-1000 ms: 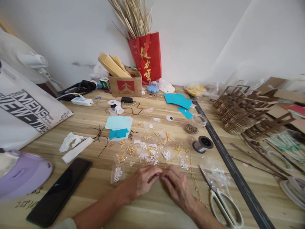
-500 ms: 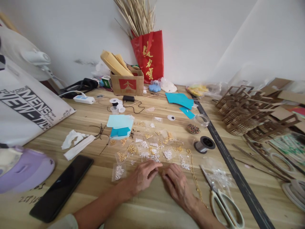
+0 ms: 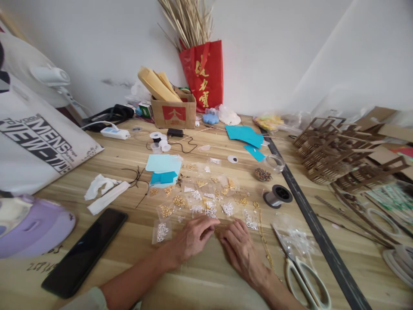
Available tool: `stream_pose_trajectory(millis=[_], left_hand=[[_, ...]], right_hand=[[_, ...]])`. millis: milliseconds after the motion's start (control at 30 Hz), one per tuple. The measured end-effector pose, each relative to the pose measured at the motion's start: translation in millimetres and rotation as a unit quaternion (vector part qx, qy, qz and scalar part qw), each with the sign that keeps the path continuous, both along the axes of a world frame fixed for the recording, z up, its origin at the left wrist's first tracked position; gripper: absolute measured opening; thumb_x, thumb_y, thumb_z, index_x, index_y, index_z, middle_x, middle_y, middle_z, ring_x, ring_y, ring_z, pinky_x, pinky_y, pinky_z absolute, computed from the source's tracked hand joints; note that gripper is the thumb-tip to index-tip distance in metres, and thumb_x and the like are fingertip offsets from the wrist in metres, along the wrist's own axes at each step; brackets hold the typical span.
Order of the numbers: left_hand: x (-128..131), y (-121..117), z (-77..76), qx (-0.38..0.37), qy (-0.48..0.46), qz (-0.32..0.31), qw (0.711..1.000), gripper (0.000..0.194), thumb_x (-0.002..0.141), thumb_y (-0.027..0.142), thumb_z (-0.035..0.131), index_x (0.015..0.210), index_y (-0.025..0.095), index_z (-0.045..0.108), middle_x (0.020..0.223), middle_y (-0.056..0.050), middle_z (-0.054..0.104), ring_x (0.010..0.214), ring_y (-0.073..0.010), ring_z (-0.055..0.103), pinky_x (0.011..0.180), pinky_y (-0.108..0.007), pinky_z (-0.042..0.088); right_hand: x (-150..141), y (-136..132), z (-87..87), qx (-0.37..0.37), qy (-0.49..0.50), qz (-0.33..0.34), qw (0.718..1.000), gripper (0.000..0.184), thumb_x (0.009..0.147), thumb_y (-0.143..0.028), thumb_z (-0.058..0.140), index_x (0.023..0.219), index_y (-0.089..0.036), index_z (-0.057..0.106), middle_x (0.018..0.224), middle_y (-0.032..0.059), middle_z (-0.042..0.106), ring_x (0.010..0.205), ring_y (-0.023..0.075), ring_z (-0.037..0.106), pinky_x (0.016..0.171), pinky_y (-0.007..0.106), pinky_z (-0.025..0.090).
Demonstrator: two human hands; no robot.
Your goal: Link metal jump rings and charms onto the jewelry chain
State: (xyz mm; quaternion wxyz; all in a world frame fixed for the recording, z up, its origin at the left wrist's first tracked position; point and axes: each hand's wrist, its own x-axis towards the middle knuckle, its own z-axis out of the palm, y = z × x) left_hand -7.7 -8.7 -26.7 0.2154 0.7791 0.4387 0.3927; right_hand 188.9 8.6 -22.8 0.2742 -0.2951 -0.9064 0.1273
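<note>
My left hand (image 3: 195, 236) rests near the table's front middle, its thumb and fingers bent together in a pinch. Close beside it on the right, my right hand (image 3: 237, 245) lies with curled fingers, fingertips turned toward the left. A tiny gold-coloured bit shows in the gap between them; whatever either hand grips is too small to make out. Just beyond the fingertips are small clear bags of silver beads (image 3: 227, 209) and gold beads (image 3: 179, 201). A bag of silver rings (image 3: 162, 232) lies left of my left hand. Right of my right hand runs a gold chain (image 3: 265, 243).
White-handled scissors (image 3: 301, 280) and a wire spool (image 3: 277, 196) lie to the right. A black phone (image 3: 85, 252) is at the left. Farther back stand a cardboard box (image 3: 174, 113), a red bag (image 3: 206, 77) and brown woven baskets (image 3: 342, 150). Teal sheets (image 3: 245, 136) lie near the back.
The view has shifted very slightly. Both hands stay almost in place, with the right fingers moved a touch.
</note>
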Motion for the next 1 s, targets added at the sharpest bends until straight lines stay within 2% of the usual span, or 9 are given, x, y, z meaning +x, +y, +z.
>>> stream_pose_trajectory(millis=[167, 367, 533, 633, 1000], left_hand=[[0.6, -1.0, 1.9, 0.002, -0.002, 0.0, 1.0, 0.029, 0.087, 0.002, 0.052, 0.11, 0.018, 0.06, 0.087, -0.005, 0.07, 0.079, -0.0165, 0.065, 0.075, -0.028, 0.053], [0.1, 0.2, 2.2, 0.007, 0.002, -0.003, 1.0, 0.028, 0.086, 0.002, 0.052, 0.108, 0.017, 0.06, 0.085, -0.004, 0.068, 0.077, -0.0158, 0.063, 0.072, -0.027, 0.052], [-0.5, 1.5, 1.2, 0.031, 0.044, -0.007, 0.999, 0.012, 0.083, 0.005, 0.058, 0.085, 0.016, 0.063, 0.078, -0.004, 0.065, 0.078, -0.0177, 0.057, 0.071, -0.028, 0.048], [-0.6, 0.9, 2.3, 0.026, 0.079, -0.014, 0.996, 0.013, 0.083, 0.007, 0.061, 0.074, 0.016, 0.062, 0.074, -0.003, 0.062, 0.079, -0.0178, 0.054, 0.072, -0.028, 0.045], [-0.3, -0.6, 4.8, 0.013, 0.134, -0.03, 0.99, 0.015, 0.086, 0.012, 0.062, 0.071, 0.016, 0.062, 0.072, -0.001, 0.06, 0.077, -0.0164, 0.053, 0.075, -0.028, 0.043]], right_hand=[[-0.2, 0.1, -0.4, 0.013, -0.004, 0.001, 1.0, 0.022, 0.097, -0.011, 0.04, 0.083, -0.019, 0.054, 0.077, 0.0042, 0.057, 0.077, 0.0204, 0.051, 0.096, 0.048, 0.04], [0.3, -0.6, -0.6, 0.007, -0.015, -0.001, 1.0, 0.022, 0.097, -0.011, 0.039, 0.084, -0.019, 0.055, 0.077, 0.004, 0.057, 0.077, 0.0201, 0.051, 0.096, 0.049, 0.04], [-0.3, -0.6, 1.8, 0.017, -0.011, 0.005, 1.0, 0.021, 0.096, -0.009, 0.041, 0.084, -0.018, 0.054, 0.077, 0.0036, 0.056, 0.076, 0.0196, 0.049, 0.095, 0.049, 0.04], [-0.5, -0.5, 1.4, 0.024, -0.008, 0.005, 1.0, 0.021, 0.095, -0.008, 0.041, 0.082, -0.018, 0.053, 0.075, 0.0034, 0.054, 0.075, 0.0193, 0.048, 0.095, 0.049, 0.041], [-1.0, -2.8, 0.1, 0.033, -0.025, -0.001, 0.999, 0.023, 0.094, -0.006, 0.04, 0.083, -0.018, 0.055, 0.077, 0.0033, 0.056, 0.077, 0.0194, 0.05, 0.1, 0.051, 0.037]])
